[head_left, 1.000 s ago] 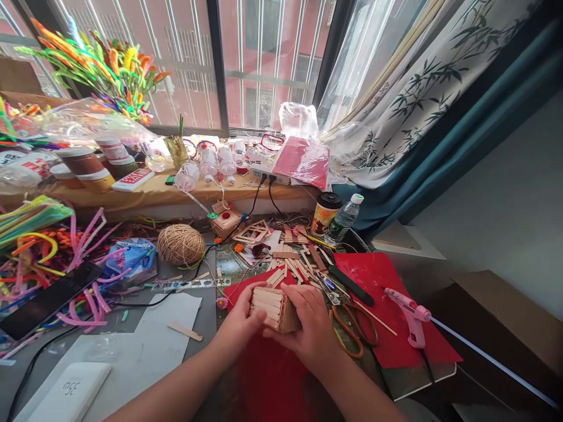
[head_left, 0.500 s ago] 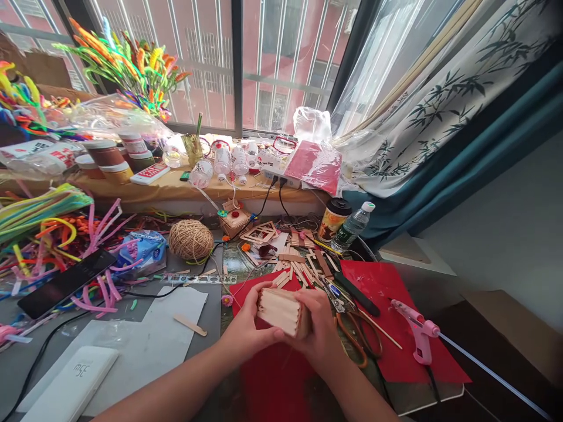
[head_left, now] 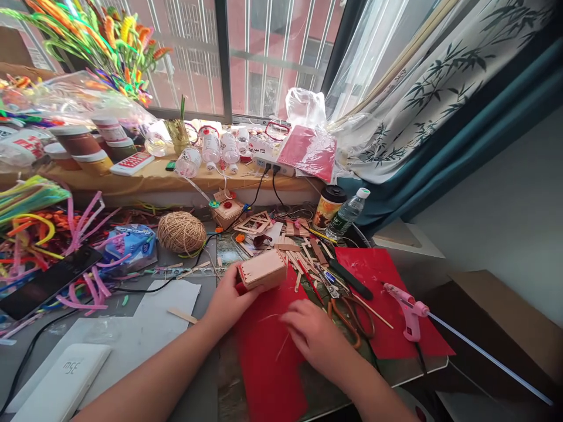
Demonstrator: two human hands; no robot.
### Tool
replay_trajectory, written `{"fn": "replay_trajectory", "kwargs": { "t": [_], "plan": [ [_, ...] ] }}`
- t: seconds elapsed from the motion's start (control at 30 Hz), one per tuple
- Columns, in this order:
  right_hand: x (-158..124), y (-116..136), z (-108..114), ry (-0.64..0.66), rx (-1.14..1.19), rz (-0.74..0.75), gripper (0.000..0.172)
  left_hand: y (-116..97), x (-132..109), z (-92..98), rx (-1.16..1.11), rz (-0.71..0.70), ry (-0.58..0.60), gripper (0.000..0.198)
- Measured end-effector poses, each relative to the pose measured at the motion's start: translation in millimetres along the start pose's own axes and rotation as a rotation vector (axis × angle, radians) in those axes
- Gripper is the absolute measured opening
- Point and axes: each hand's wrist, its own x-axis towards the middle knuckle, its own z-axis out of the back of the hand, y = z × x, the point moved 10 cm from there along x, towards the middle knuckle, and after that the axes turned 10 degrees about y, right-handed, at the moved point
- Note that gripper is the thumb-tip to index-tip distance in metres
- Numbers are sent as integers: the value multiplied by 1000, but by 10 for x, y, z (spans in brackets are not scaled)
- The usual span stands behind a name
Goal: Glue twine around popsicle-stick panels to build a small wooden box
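Wooden box (head_left: 264,270) grasped in left hand (head_left: 229,300); right hand (head_left: 313,329) above red sheet (head_left: 276,375), fingers bent, hold unclear.

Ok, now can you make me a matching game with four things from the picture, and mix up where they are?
Things:
1. plain wooden box
2. ball of twine
3. glue gun
4. water bottle

Where they are:
A. resting on the right-hand red sheet
B. right beside the black-lidded cup
C. held in the left hand
D. next to the blue packet

Right pairs: 1-C, 2-D, 3-A, 4-B
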Motion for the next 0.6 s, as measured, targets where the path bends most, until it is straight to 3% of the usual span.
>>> {"fn": "replay_trajectory", "kwargs": {
  "t": [0.1,0.2,0.33,0.47,0.6],
  "plan": [
    [-179,102,-204,115,-241,72,32,25,-14,-116,31,7,89,59],
    [-273,32,-324,80,-344,71,19,20,-27,-228,59,-6,177,58],
    [-316,-19,-340,-5,-308,87,22,-9,-50,-285,101,-52,246,65],
    [-398,-30,-178,-59,47,61,20,-44,-94,-260,153,-114,266,73],
    [-583,-304,153,-290,771,-141,19,-39,-124,-261,163,-161,309,66]
  ]
}}
